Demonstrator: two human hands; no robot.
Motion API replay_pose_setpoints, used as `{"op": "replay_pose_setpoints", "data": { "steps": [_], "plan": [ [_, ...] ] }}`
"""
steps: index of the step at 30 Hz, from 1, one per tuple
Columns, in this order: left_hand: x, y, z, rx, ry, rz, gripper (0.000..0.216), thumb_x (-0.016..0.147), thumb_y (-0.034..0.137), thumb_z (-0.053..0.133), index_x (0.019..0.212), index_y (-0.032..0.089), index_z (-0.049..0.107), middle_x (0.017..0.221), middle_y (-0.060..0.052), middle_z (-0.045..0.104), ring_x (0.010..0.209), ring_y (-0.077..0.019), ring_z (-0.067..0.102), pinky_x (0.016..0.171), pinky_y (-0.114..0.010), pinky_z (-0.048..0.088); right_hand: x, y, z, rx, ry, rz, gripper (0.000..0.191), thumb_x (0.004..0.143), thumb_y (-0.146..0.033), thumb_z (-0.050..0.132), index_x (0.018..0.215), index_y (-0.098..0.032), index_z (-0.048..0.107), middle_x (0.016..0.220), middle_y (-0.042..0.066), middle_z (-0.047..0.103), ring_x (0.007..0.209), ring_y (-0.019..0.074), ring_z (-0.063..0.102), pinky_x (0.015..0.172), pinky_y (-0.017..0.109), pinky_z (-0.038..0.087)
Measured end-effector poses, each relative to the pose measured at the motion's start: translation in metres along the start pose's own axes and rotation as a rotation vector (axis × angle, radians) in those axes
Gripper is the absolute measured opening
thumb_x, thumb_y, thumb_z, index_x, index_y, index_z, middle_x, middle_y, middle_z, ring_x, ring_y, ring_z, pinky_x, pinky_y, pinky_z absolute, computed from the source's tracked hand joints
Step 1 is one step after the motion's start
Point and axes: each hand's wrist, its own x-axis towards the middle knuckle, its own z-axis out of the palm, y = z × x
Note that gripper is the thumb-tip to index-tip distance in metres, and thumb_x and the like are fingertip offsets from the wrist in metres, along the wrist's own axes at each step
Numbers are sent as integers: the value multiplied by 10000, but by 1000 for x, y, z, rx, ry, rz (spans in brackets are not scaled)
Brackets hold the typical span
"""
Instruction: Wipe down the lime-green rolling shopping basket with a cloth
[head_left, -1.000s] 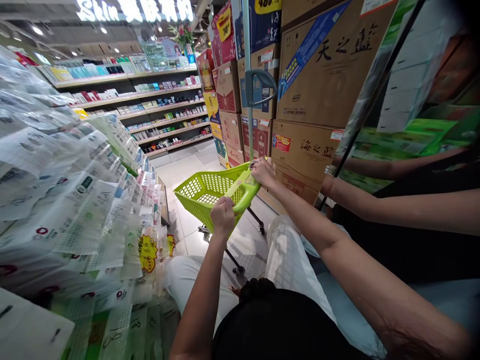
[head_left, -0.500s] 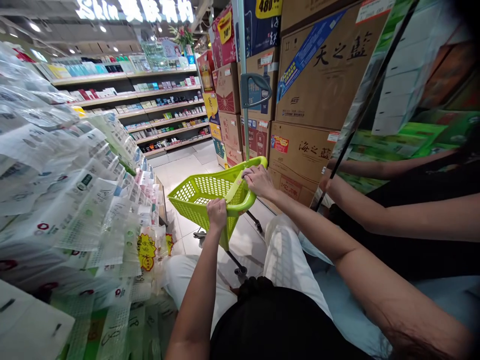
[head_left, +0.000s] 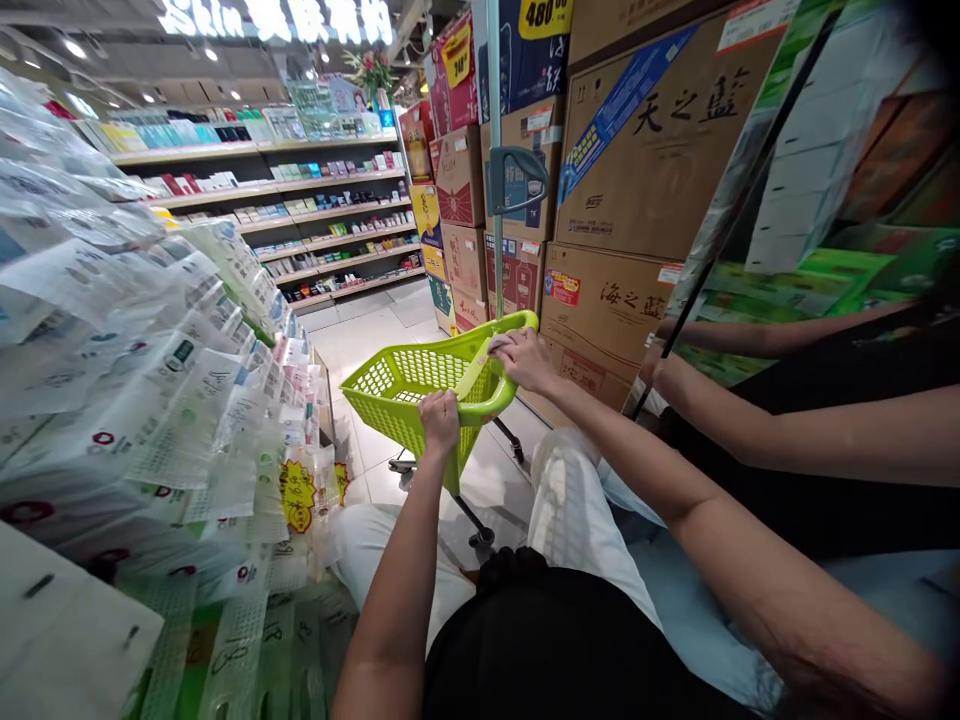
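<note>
A lime-green plastic shopping basket (head_left: pixel 405 385) on a wheeled frame stands in the aisle in front of me. My left hand (head_left: pixel 439 420) is closed round the near left part of its rim. At the near right corner, my right hand (head_left: pixel 523 358) grips the rim with fingers curled over it. A grey pull handle (head_left: pixel 517 180) on an upright pole rises behind the basket. White trouser legs (head_left: pixel 577 520) show below my arms.
Stacked packs of tissue in clear wrap (head_left: pixel 135 400) crowd the left side. Tall stacks of brown cartons (head_left: pixel 637 170) stand on the right. Another person's arms (head_left: pixel 750 410) reach in at the right. Product shelves (head_left: pixel 300 220) close the tiled aisle (head_left: pixel 367 335) ahead.
The basket has shifted slightly left and closer with both hands still gripping its rim; the view has tilted a little.
</note>
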Motion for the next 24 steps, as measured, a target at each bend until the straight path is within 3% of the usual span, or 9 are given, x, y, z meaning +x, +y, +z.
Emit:
{"op": "replay_pose_setpoints", "data": {
  "steps": [3, 9, 12, 19, 22, 24],
  "plan": [
    [0, 1, -1, 27, -16, -4, 365, 978, 212, 354, 638, 244, 485, 742, -54, 662, 792, -230, 600, 861, -391, 430, 2, 8, -2, 11, 33, 42, 425, 1057, -357, 376, 1194, -266, 768, 1339, 86, 621, 1205, 317, 439, 1024, 475, 387],
    [-2, 7, 3, 50, -12, -14, 448, 1044, 243, 283, 721, 214, 591, 855, -89, 727, 893, -248, 638, 939, -421, 412, -33, 0, -4, 11, 43, -250, 419, 1062, -342, 388, 1289, -252, 729, 1379, 77, 625, 1286, 301, 413, 1072, 452, 351],
    [-2, 9, 4, 44, -5, -25, 495, 1069, 296, 269, 718, 205, 605, 883, -96, 736, 923, -251, 646, 972, -434, 404, -36, -8, -16, -50, -30, -306, 439, 1055, -357, 385, 1172, -210, 782, 1322, 101, 666, 1253, 317, 441, 1073, 477, 335],
    [-8, 14, 4, 33, 4, -3, 540, 1080, 379, 257, 707, 227, 616, 877, -95, 732, 920, -246, 650, 973, -429, 423, -20, -61, -33, -218, -272, -268, 510, 1038, -369, 402, 927, -108, 826, 1002, 186, 779, 1076, 333, 585, 993, 486, 385],
    [-9, 14, 3, 3, 9, -13, 536, 1082, 371, 242, 748, 225, 636, 890, -103, 738, 909, -248, 656, 966, -430, 430, -25, -76, -33, -200, -288, -248, 532, 1047, -384, 391, 908, -125, 834, 962, 179, 786, 1090, 331, 610, 974, 452, 404],
    [-9, 14, 2, -18, 6, -17, 548, 1083, 361, 225, 752, 223, 640, 878, -99, 741, 901, -247, 659, 974, -435, 428, -21, -69, -33, -176, -275, -229, 537, 1050, -391, 391, 889, -131, 833, 968, 173, 787, 1058, 317, 615, 950, 434, 414]
  ]
}}
